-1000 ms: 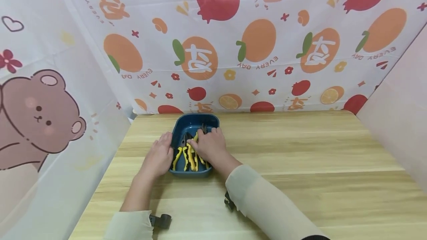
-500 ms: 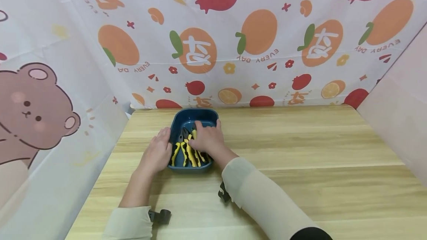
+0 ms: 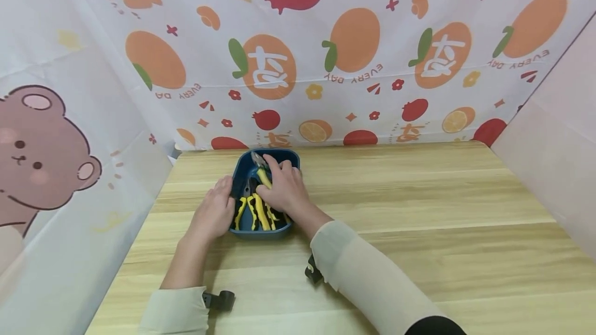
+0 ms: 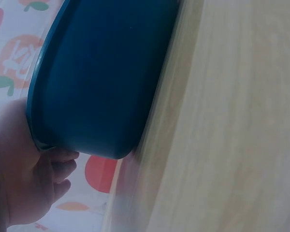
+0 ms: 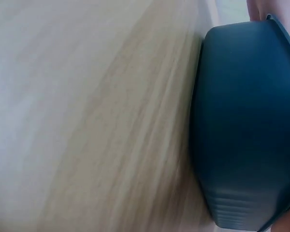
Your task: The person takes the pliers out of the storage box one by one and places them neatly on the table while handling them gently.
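In the head view a dark blue plastic bin [image 3: 263, 234] holds several pliers [image 3: 256, 208] with yellow and black handles, grips toward me. My left hand [image 3: 214, 210] rests along the bin's left wall with fingers straight; the left wrist view shows this hand [image 4: 31, 179] at the bin's end. Over the bin's right side, my right hand [image 3: 286, 187] pinches one pair of pliers [image 3: 262, 173] by its yellow handle. Its grey jaws point to the far left, above the other tools. The right wrist view shows mostly the bin's outer wall [image 5: 246, 125].
The bin stands on a wood-grain table [image 3: 396, 221], near its back edge. Behind it hangs a fruit-print cloth [image 3: 354, 92]; a cloth with a bear [image 3: 44, 154] covers the left side. A pale wall [image 3: 554, 133] bounds the right.
The right hand has taken one pair of pliers by the handle and raised its head toward the bin's far left. The left hand keeps its place on the bin's left wall.
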A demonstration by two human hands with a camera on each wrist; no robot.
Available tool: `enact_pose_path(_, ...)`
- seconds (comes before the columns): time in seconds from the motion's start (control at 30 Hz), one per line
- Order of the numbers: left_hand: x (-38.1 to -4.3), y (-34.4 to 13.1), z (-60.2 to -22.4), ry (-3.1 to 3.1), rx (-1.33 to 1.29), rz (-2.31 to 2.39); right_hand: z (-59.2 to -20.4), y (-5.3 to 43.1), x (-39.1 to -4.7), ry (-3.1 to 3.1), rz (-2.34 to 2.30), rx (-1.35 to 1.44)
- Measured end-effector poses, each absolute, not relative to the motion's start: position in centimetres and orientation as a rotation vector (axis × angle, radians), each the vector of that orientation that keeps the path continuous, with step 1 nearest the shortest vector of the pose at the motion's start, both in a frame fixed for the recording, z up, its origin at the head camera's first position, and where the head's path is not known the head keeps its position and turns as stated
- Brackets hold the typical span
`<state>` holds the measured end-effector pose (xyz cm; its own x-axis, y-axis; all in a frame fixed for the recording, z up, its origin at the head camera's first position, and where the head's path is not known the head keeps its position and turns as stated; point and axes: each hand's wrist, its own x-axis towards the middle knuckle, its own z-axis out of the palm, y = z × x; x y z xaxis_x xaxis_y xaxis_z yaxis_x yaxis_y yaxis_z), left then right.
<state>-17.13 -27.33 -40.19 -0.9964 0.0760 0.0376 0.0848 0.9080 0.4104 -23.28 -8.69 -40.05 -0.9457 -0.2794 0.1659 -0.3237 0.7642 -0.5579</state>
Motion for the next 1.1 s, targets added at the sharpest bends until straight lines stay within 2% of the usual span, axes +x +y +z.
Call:
enact_pose_path(0.27, -17.3, -27.4, -40.2, -3.013, -0.117, -0.730, -38.8, -6.7, -23.8, -2.395, 1.630, 0.379)
enact_pose_path(0.47, -17.4, -27.2, -40.1, -3.005, -0.064, -0.802, -37.9, -3.4, -25.3, -2.330, 1.734, 0.221)
enact_pose_path(0.77, -17.2, -27.3, -40.1, -3.024, -0.022, -0.823, -41.4, 0.4, -26.0, -2.639, 1.487, -0.014)
enact_pose_path(0.93, -17.0, -27.3, -40.0, -3.031, 0.005, -0.867, -43.1, 0.8, -25.5, -2.914, 1.235, 0.009)
enact_pose_path(1.1, -16.9, -27.1, -40.0, -3.035, 0.011, -0.878, -43.2, 0.6, -24.9, -3.162, 0.788, 0.101)
